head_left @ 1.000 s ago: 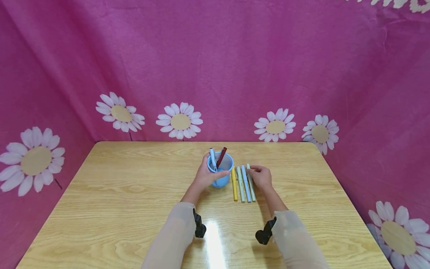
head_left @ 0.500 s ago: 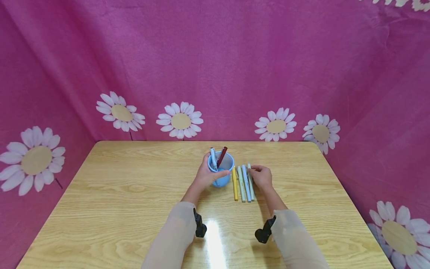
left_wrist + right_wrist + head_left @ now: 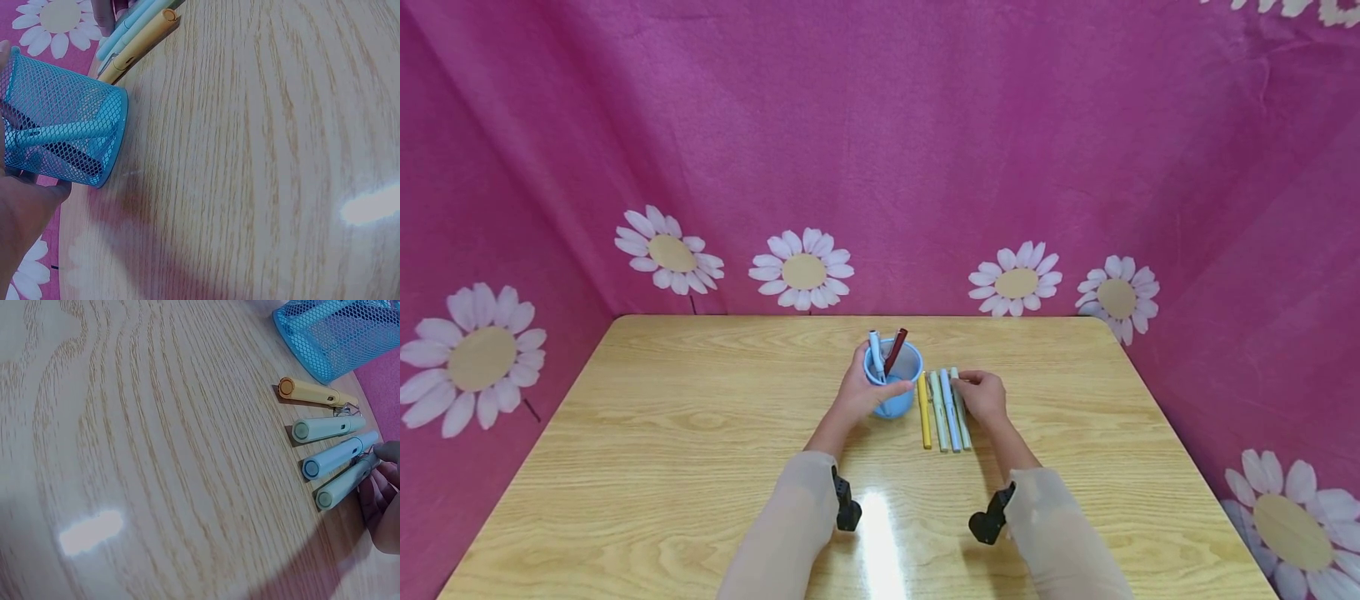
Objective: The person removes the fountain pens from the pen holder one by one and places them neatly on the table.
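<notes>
My left hand [image 3: 856, 392] grips a blue mesh pen cup [image 3: 895, 407] round its side, with the thumb across the front. A light blue pen [image 3: 876, 354] and a dark red pen [image 3: 895, 350] lean inside the cup. To its right several capped pens lie side by side: a yellow pen [image 3: 924, 412], a pale green pen [image 3: 938, 412], a blue pen [image 3: 951, 412] and another pale green pen [image 3: 340, 487] at the right end. My right hand [image 3: 987, 395] pinches that last pen near its far, clip end; its near end points toward me.
The wooden table [image 3: 685, 467] reaches back to a pink cloth [image 3: 880, 167] printed with white daisies, which also hangs at both sides. A bright light reflection lies on the tabletop between the forearms.
The right-end pale green pen's near end swung slightly left, then back right, under my right hand. My left hand and the cup stay almost still.
</notes>
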`<state>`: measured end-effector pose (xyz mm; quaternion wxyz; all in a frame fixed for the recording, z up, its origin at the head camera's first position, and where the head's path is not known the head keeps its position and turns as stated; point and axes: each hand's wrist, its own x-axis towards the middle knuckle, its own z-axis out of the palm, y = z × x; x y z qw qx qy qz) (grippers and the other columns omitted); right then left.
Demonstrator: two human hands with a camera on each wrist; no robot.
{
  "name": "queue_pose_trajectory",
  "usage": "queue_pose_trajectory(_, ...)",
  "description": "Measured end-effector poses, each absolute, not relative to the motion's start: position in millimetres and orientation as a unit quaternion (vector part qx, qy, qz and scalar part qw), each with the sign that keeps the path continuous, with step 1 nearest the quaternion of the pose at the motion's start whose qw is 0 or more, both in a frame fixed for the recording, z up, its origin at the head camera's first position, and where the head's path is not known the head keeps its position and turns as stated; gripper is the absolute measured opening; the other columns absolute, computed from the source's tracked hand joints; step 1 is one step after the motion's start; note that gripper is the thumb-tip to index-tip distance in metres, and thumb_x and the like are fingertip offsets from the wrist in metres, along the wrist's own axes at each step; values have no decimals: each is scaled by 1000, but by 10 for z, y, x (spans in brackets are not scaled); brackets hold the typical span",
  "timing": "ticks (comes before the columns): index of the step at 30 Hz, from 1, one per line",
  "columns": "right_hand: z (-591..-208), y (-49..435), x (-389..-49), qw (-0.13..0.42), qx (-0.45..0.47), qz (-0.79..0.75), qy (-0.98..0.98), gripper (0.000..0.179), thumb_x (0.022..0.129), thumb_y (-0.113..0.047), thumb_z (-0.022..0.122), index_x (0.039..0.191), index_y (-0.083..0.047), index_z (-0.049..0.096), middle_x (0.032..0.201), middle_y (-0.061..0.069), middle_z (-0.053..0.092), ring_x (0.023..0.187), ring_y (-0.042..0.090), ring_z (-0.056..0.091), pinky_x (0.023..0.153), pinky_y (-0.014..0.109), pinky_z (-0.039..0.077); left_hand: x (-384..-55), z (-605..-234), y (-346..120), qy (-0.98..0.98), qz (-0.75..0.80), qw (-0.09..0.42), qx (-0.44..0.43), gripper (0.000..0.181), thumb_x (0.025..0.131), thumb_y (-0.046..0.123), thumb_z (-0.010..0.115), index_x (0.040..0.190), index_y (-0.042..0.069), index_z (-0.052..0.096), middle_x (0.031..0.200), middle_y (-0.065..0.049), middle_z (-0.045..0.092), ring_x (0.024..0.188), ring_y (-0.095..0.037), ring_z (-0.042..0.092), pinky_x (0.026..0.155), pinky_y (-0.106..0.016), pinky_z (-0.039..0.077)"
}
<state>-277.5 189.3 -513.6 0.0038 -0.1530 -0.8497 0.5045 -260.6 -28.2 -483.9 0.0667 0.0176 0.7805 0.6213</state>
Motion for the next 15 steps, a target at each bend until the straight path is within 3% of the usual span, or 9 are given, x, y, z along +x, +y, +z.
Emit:
queue_pose_trajectory(9, -5135, 1886, -2762, -3, -154, 506, -849, 32, 88, -21, 63, 111, 1, 65, 111, 18, 62, 98, 23, 57, 79, 30, 49, -2606, -4846, -285, 778, 625, 69, 17, 99, 69, 38, 82, 146, 27, 21, 143, -7, 41, 133, -26, 37, 107, -50, 34)
queue_pose_trajectory(15, -5106, 1897, -2738, 10, -152, 510, -846, 30, 85, -22, 66, 104, 1, 67, 102, 17, 64, 88, 21, 58, 70, 27, 49, -2622, -4861, -283, 779, 623, 69, 19, 100, 69, 38, 82, 147, 26, 20, 144, -6, 40, 134, -25, 36, 108, -50, 33)
